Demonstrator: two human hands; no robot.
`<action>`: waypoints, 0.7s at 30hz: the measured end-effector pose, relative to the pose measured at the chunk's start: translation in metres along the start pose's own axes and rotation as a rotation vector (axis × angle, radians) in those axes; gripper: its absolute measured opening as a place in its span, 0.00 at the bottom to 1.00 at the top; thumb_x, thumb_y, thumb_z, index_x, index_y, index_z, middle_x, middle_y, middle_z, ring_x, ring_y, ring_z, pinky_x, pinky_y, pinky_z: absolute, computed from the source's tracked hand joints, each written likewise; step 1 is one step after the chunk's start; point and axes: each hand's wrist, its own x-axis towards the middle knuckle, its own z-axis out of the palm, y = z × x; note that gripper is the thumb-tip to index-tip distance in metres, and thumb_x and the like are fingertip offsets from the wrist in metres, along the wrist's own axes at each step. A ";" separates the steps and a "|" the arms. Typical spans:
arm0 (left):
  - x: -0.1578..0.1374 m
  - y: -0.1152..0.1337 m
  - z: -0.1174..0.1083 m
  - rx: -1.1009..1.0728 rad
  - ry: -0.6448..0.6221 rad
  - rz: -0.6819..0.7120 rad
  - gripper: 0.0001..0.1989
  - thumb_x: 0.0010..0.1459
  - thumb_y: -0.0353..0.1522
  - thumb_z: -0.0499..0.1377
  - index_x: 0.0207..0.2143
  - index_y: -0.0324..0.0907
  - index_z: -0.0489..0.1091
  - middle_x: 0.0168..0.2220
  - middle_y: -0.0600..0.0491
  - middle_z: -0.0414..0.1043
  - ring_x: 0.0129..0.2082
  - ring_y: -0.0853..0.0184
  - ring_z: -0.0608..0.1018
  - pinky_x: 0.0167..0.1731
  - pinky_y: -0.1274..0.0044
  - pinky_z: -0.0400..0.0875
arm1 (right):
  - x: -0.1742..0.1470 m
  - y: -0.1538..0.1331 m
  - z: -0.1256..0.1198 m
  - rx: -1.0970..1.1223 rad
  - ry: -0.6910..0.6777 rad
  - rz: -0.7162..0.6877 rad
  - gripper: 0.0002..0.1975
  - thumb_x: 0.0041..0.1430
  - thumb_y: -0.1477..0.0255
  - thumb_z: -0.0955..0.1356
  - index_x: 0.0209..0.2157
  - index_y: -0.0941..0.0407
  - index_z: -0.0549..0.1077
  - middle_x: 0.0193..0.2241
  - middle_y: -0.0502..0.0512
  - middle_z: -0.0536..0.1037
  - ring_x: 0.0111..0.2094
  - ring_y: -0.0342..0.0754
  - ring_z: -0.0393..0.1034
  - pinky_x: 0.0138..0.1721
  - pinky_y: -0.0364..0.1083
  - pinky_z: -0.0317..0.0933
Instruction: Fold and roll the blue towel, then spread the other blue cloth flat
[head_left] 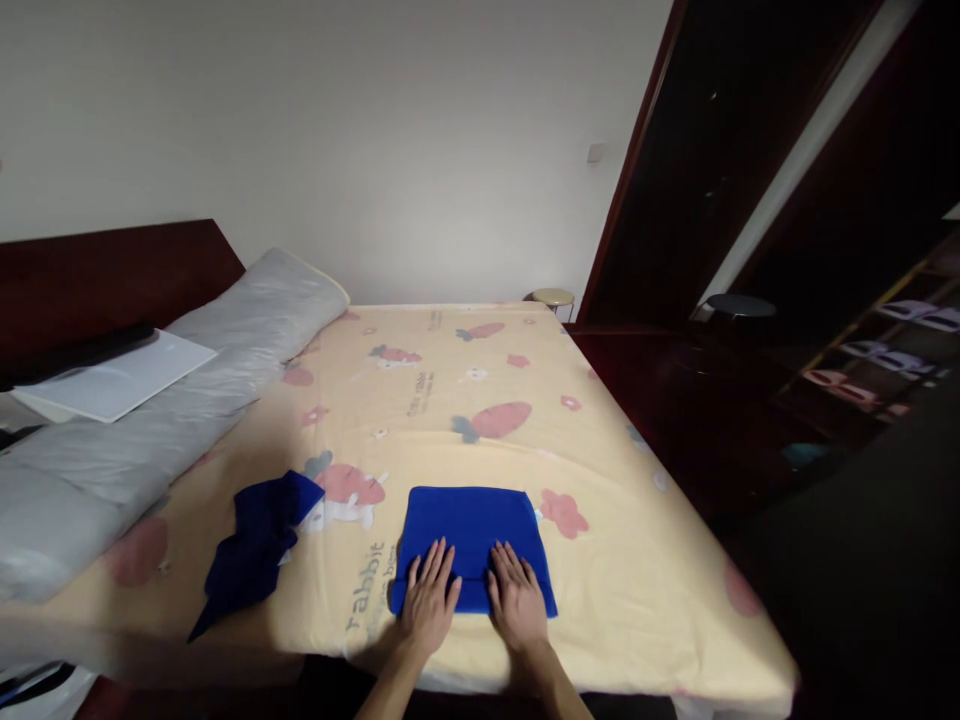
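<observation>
A blue cloth [472,535], perhaps a towel, lies flat on the bed near its front edge, with a narrow fold along the near side. My left hand [430,597] rests flat on the cloth's near left part, fingers stretched out. On the near right part lies my right hand [517,598], also flat with its fingers extended. Both palms are down and neither hand grips anything. To the left, a second blue cloth [259,545] is crumpled on the sheet, apart from my hands.
The bed has a yellow sheet [600,510] printed with carrots and rabbits. A grey rolled bedding piece [217,350] lies along the left, with a white board [124,372] on it. Two stools [553,297] and a shoe rack [862,350] stand beyond the bed.
</observation>
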 end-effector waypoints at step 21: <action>-0.006 0.022 0.025 0.048 0.146 -0.069 0.23 0.66 0.31 0.43 0.62 0.44 0.57 0.63 0.54 0.59 0.61 0.67 0.66 0.57 0.68 0.65 | -0.006 -0.003 0.000 -0.018 -0.003 0.083 0.28 0.57 0.77 0.57 0.60 0.60 0.63 0.64 0.58 0.57 0.66 0.55 0.51 0.64 0.59 0.46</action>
